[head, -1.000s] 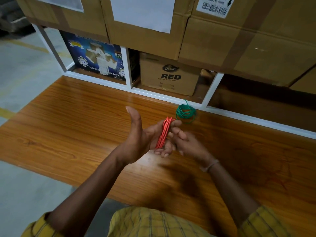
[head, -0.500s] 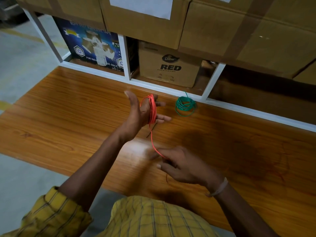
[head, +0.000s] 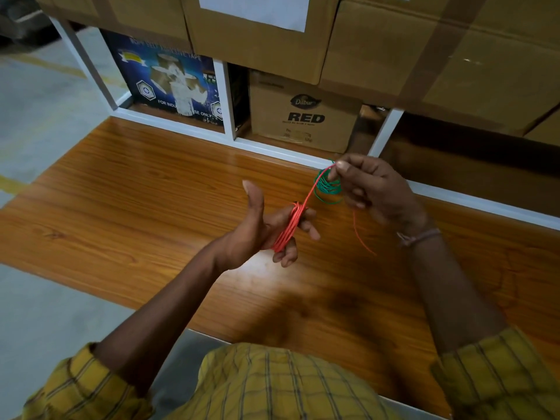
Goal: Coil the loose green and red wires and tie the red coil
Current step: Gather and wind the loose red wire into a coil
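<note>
Red wire (head: pixel 289 227) is wound in a tight coil around the fingers of my left hand (head: pixel 257 228), whose thumb points up. A taut strand runs from the coil up and right to my right hand (head: pixel 372 189), which pinches it between thumb and forefinger. The wire's loose tail (head: pixel 360 234) hangs down from that hand. Just behind the strand, a small green wire coil (head: pixel 328 186) lies on the wooden table (head: pixel 136 189) near the white shelf frame, partly hidden by my right fingers.
A white shelf frame (head: pixel 272 153) runs along the table's far edge, holding a brown carton marked RED (head: pixel 303 116) and a blue printed box (head: pixel 169 83). Big cardboard cartons (head: pixel 424 40) sit above. Grey floor lies to the left.
My right hand has swung from low over the table up and to the far right, pulling the red strand taut. My left hand dropped slightly, with the coil still on its fingers.
</note>
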Motion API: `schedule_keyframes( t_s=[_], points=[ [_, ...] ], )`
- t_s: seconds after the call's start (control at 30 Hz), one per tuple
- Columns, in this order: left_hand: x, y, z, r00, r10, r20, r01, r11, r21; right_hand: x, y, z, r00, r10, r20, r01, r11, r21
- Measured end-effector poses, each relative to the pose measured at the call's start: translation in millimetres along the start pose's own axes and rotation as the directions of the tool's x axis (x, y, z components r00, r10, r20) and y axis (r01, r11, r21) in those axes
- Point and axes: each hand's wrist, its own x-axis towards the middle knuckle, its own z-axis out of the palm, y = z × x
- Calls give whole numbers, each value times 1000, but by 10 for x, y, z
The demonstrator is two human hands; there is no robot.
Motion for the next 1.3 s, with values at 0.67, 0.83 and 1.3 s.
schedule_keyframes(
  t_s=[0.67, 0.83, 1.3],
  points=[
    [65, 137, -297, 967, 54, -249, -118, 962, -248, -690, 372, 1029, 922, 215, 322, 38, 777, -628],
    [121, 19, -323, 959, -32, -282, 26, 999, -24, -608, -176, 774, 919, 154, 363, 91, 813, -575],
    [-103, 30, -116, 999, 41, 32, -40, 999, -35, 92, 407, 291, 977, 60, -206, -142, 900, -411]
  ],
)
